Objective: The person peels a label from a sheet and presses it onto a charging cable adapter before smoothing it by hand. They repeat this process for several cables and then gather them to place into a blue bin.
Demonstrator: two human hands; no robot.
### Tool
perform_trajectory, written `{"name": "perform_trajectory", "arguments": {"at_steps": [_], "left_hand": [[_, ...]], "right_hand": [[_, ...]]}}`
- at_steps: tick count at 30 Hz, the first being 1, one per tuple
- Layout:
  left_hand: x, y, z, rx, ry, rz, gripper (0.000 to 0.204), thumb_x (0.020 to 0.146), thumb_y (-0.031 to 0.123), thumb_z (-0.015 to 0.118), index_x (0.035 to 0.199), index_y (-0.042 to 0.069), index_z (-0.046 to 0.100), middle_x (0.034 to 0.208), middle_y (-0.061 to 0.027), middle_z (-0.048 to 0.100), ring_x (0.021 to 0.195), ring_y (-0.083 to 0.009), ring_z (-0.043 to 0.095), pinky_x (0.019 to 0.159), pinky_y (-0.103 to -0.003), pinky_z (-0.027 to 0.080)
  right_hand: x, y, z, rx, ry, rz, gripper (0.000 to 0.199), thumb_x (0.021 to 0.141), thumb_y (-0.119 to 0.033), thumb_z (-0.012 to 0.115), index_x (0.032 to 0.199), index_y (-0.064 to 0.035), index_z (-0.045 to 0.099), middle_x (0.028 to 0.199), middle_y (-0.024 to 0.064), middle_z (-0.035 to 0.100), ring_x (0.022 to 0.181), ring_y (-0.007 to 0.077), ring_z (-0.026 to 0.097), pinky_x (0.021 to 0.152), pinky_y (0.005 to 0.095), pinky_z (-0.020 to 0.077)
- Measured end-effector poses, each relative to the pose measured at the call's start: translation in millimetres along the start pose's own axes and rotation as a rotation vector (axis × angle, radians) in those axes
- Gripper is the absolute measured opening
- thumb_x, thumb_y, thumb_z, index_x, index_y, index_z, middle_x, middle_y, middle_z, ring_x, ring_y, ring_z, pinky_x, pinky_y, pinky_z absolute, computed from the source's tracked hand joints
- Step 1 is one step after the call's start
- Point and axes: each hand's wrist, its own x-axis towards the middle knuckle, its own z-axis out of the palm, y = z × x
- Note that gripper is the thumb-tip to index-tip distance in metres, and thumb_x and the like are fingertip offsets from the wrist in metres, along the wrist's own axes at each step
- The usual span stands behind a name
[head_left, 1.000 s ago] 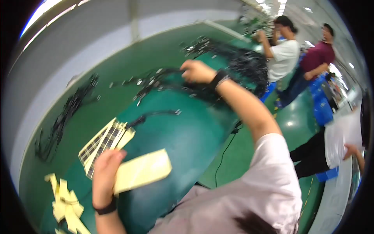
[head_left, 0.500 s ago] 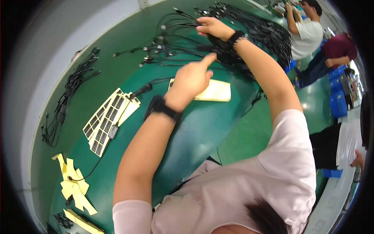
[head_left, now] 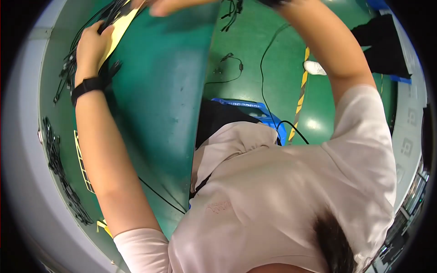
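My left hand (head_left: 92, 51) is at the upper left, closed round black cables (head_left: 105, 20) that pass between its thumb and fingers. A yellow paper sheet (head_left: 122, 29) lies beside its thumb, under the cables. At the top edge my right hand (head_left: 180, 5) is partly cut off. Its visible thumb is stretched toward the sheet, and a blurred fingertip lies near the cables. More black cables with plugs (head_left: 63, 84) spread out left of my left wrist.
A bundle of black cables (head_left: 61, 170) lies along the green table's (head_left: 159, 113) left side, near a yellow-edged sheet (head_left: 82, 159). Right of the table are a blue crate (head_left: 255, 107), loose cables (head_left: 241, 67) on the floor, striped tape (head_left: 300, 98) and a person's white shoe (head_left: 314, 68).
The view has shifted, so the table now sits farther left and more floor shows. My right hand has left the raised cable ends; my left hand has gone from pointing to gripping cables.
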Motion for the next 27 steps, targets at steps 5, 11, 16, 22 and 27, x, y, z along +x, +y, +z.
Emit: {"name": "perform_trajectory", "arguments": {"at_steps": [5, 11, 16, 22, 27], "left_hand": [[8, 29, -2, -0.073, -0.083, -0.009, 0.047, 0.082, 0.037, 0.057, 0.119, 0.009, 0.057, 0.119, -0.0179, 0.055, 0.110, -0.0319, 0.052, 0.092, -0.037, 0.041], [7, 21, 6, -0.034, -0.045, 0.022, 0.043, 0.086, 0.033, 0.054, 0.120, 0.007, 0.056, 0.120, -0.0157, 0.055, 0.112, -0.0305, 0.050, 0.093, -0.037, 0.040], [8, 41, 8, 0.082, 0.058, -0.028, 0.042, 0.089, 0.034, 0.051, 0.115, 0.000, 0.056, 0.118, -0.0204, 0.054, 0.108, -0.0362, 0.051, 0.092, -0.038, 0.040], [15, 36, 16, 0.131, 0.052, -0.017, 0.039, 0.091, 0.028, 0.050, 0.114, -0.003, 0.055, 0.112, -0.0199, 0.057, 0.103, -0.0347, 0.053, 0.089, -0.037, 0.041], [8, 26, -3, 0.127, -0.052, -0.175, 0.034, 0.090, 0.017, 0.050, 0.116, -0.006, 0.053, 0.110, -0.0198, 0.058, 0.101, -0.0316, 0.053, 0.092, -0.035, 0.039]], "right_hand": [[-181, -7, -40, 0.670, -0.045, 0.562, 0.045, 0.086, -0.020, 0.064, 0.122, 0.0025, 0.050, 0.096, 0.0051, 0.065, 0.088, 0.0090, 0.058, 0.074, 0.0230, 0.0479], [-307, 117, 64, 0.332, -0.072, 1.359, 0.026, 0.084, -0.027, 0.057, 0.098, -0.0053, 0.062, 0.082, 0.0046, 0.063, 0.068, 0.0139, 0.060, 0.056, 0.0296, 0.0495], [-375, 213, 175, 0.443, 0.122, 1.493, 0.026, 0.081, -0.023, 0.059, 0.102, -0.0098, 0.063, 0.080, 0.0038, 0.063, 0.057, 0.0116, 0.057, 0.046, 0.0265, 0.0470], [-428, 321, 360, 0.501, 0.296, 1.425, 0.037, 0.077, -0.022, 0.059, 0.114, -0.0166, 0.060, 0.111, 0.0164, 0.058, 0.101, 0.0302, 0.057, 0.086, 0.0394, 0.0457], [-371, 362, 420, 0.724, 0.035, 1.746, 0.051, 0.076, -0.026, 0.057, 0.126, -0.0321, 0.051, 0.142, 0.0246, 0.025, 0.118, 0.0388, 0.045, 0.099, 0.0404, 0.0376]]}}
